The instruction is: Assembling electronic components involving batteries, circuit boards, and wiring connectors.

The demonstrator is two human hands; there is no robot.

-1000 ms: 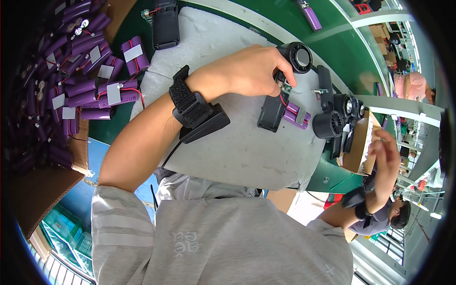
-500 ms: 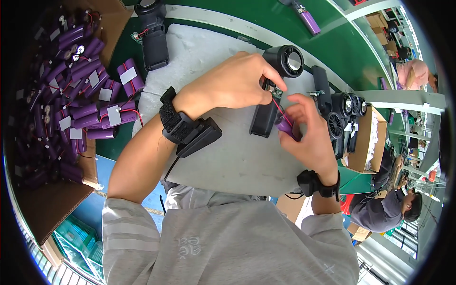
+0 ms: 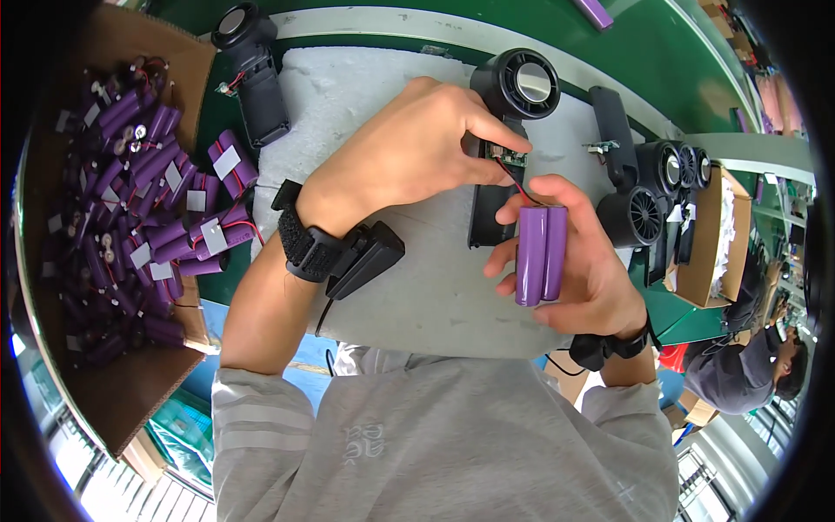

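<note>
A purple two-cell battery pack (image 3: 541, 257) rests in my right hand (image 3: 591, 270), its fingers curled round the sides. Red and black wires run from its top to a small circuit board (image 3: 506, 156) in a black fan housing (image 3: 493, 213). My left hand (image 3: 426, 143) pinches at that board, thumb and forefinger closed on the housing's neck; the exact contact under the fingers is hidden. The round fan head (image 3: 520, 84) points away from me, and the open handle lies toward me on a white foam pad (image 3: 409, 278).
A cardboard box (image 3: 130, 383) full of purple battery packs (image 3: 156, 165) stands at left. Another fan housing (image 3: 257, 96) lies at the far left of the pad. Several fan units (image 3: 639, 213) and a smaller carton (image 3: 709, 235) are at right. A co-worker (image 3: 739, 370) sits beyond.
My right hand has drawn the battery pack out to the right and toward me, turning its two cells upward into view. My left hand stays at the circuit board.
</note>
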